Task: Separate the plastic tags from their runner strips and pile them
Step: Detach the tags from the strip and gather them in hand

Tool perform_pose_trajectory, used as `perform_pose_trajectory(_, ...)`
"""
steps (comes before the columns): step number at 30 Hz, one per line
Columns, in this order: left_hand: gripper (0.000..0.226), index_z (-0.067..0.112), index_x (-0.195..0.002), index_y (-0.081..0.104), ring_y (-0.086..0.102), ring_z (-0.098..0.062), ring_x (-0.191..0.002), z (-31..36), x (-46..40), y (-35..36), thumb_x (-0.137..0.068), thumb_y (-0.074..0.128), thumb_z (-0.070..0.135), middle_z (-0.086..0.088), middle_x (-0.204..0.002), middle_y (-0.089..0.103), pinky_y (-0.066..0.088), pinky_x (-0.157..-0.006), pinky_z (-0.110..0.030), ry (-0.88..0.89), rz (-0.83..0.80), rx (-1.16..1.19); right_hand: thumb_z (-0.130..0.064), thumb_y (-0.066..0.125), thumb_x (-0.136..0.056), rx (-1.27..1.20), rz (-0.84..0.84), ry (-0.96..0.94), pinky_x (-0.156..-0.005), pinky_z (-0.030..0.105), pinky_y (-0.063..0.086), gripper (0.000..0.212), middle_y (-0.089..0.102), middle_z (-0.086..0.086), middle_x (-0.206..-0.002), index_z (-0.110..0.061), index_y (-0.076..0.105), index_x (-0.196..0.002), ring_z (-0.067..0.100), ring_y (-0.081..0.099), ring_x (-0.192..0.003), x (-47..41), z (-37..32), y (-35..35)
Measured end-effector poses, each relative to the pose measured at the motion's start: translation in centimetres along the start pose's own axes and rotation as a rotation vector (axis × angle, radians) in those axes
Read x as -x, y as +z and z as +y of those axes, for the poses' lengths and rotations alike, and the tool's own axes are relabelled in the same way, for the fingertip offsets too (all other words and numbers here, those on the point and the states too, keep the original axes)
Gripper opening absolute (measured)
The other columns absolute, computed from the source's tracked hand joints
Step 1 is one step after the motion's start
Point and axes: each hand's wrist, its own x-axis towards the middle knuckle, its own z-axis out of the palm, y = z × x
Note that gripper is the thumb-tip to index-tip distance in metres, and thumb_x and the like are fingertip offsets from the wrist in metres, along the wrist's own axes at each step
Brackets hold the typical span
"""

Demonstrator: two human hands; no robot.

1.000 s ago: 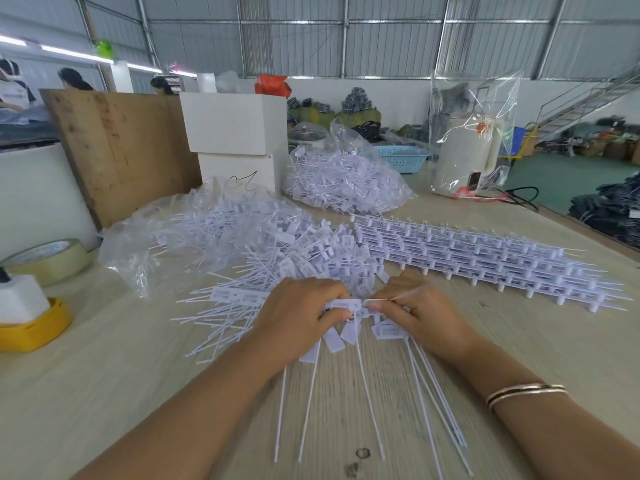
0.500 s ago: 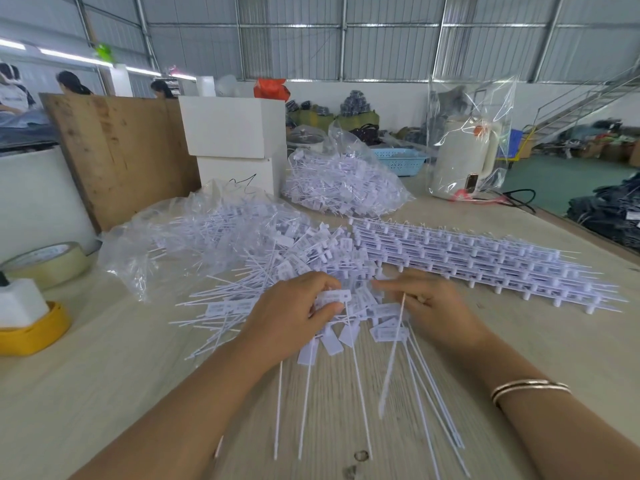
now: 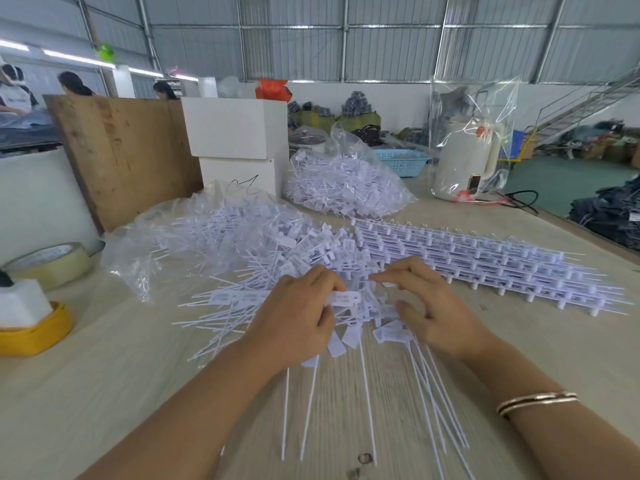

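My left hand [image 3: 294, 317] grips a short runner strip of white plastic tags [image 3: 343, 299]; their thin tails [image 3: 310, 403] hang toward me over the wooden table [image 3: 104, 393]. My right hand [image 3: 433, 308] hovers just right of that strip with its fingers spread and nothing in them, the index finger pointing at the strip. Loose separated tags [image 3: 393, 334] lie under the right hand, their tails fanned toward me. More loose tags [image 3: 228, 303] lie to the left. A flat stack of unbroken runner strips [image 3: 485, 265] stretches away on the right.
An open plastic bag of tags [image 3: 207, 233] lies behind the left pile and a fuller bag [image 3: 346, 188] behind that. White boxes [image 3: 239, 133], a wooden board [image 3: 124, 154], a tape roll [image 3: 48, 261], a yellow holder [image 3: 34, 334] and a bagged kettle [image 3: 467, 157] ring the table.
My right hand pulled a tag off the strip, carried it to the right, let it go onto the loose tags and came back toward the strip with fingers spread. The left hand kept its grip.
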Motion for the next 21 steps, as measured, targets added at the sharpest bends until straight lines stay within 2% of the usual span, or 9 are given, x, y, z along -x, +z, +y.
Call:
perform_pose_trajectory(2,0.021,0.017,-0.108,0.051,0.034,-0.005,-0.059,0.4,-0.1,0.2,-0.087,0.050,0.014,0.010,-0.092,0.046,0.032,-0.077,-0.028,0.042,0.017,-0.032,-0.013,0.062,-0.079,0.056,-0.062,-0.107,-0.084,0.023,0.041,0.046,0.054,-0.008,-0.110,-0.020,0.054,-0.124,0.000,0.050,-0.099,-0.2,-0.8,1.1)
perform_pose_trajectory(4,0.018,0.016,-0.106,0.048,0.037,-0.003,-0.061,0.7,0.0,0.2,-0.088,0.050,0.013,0.011,-0.086,0.040,0.028,-0.066,-0.027,0.018,0.036,0.035,-0.022,0.069,-0.078,0.099,-0.017,-0.125,-0.073,0.024,0.044,0.048,0.057,-0.013,-0.099,-0.021,0.055,-0.124,-0.006,0.049,-0.083,-0.4,-1.3,1.7)
perform_pose_trajectory(6,0.023,0.017,-0.112,0.044,0.049,-0.008,-0.071,1.1,0.1,0.2,-0.090,0.049,0.014,0.007,-0.097,0.049,0.034,-0.066,-0.029,-0.009,0.028,0.121,-0.026,0.070,-0.077,0.157,0.086,-0.175,-0.062,0.027,0.049,0.037,0.064,-0.009,-0.081,-0.019,0.064,-0.114,0.004,0.055,-0.065,-0.5,-1.4,1.5)
perform_pose_trajectory(8,0.031,0.015,-0.122,0.042,0.055,-0.018,-0.081,1.4,0.2,0.1,-0.091,0.047,0.022,0.003,-0.108,0.056,0.040,-0.073,-0.032,0.018,0.016,0.134,-0.026,0.063,-0.082,0.221,0.163,-0.261,-0.057,0.027,0.049,0.023,0.066,-0.004,-0.072,-0.014,0.072,-0.100,0.010,0.058,-0.058,-0.5,-1.2,1.1)
perform_pose_trajectory(11,0.040,0.021,-0.123,0.045,0.053,-0.012,-0.075,0.9,-0.1,-0.4,-0.091,0.034,0.042,0.008,-0.095,0.063,0.028,-0.079,-0.027,0.007,0.027,0.048,-0.025,0.057,-0.085,0.245,0.249,-0.235,-0.056,0.028,0.052,0.023,0.069,-0.002,-0.074,-0.011,0.073,-0.096,0.011,0.061,-0.060,-0.4,-0.8,0.6)
perform_pose_trajectory(13,0.035,0.026,-0.106,0.052,0.054,-0.010,-0.074,0.2,-0.1,-0.6,-0.093,0.028,0.046,0.012,-0.080,0.060,0.029,-0.085,-0.029,-0.041,0.010,-0.005,-0.022,0.063,-0.084,0.258,0.274,-0.202,-0.058,0.031,0.054,0.019,0.069,-0.001,-0.078,-0.012,0.073,-0.097,0.012,0.063,-0.064,-0.2,-0.5,0.5)
perform_pose_trajectory(16,0.019,0.025,-0.083,0.043,0.045,-0.012,-0.066,-0.1,-0.2,0.0,-0.097,0.041,0.039,0.013,-0.064,0.043,0.030,-0.078,-0.030,-0.046,-0.011,0.020,-0.028,0.061,-0.086,0.271,0.186,-0.202,-0.066,0.032,0.055,0.026,0.069,0.004,-0.088,-0.011,0.071,-0.102,0.021,0.067,-0.076,-0.3,-0.4,0.8)
perform_pose_trajectory(18,0.019,0.026,-0.083,0.040,0.043,-0.012,-0.064,0.2,-0.2,0.4,-0.096,0.042,0.039,0.013,-0.064,0.041,0.029,-0.075,-0.029,-0.011,-0.031,0.035,-0.034,0.057,-0.086,0.305,0.148,-0.244,-0.066,0.030,0.054,0.031,0.069,0.003,-0.091,-0.011,0.070,-0.102,0.021,0.067,-0.077,-0.5,-0.5,1.3)
perform_pose_trajectory(21,0.027,0.027,-0.092,0.050,0.049,-0.012,-0.072,0.1,-0.1,0.5,-0.091,0.032,0.048,0.011,-0.076,0.054,0.031,-0.079,-0.028,0.015,-0.066,0.037,-0.034,0.058,-0.086,0.281,0.151,-0.282,-0.058,0.031,0.052,0.027,0.069,0.000,-0.083,-0.014,0.071,-0.097,0.017,0.066,-0.071,-0.6,-0.5,1.6)
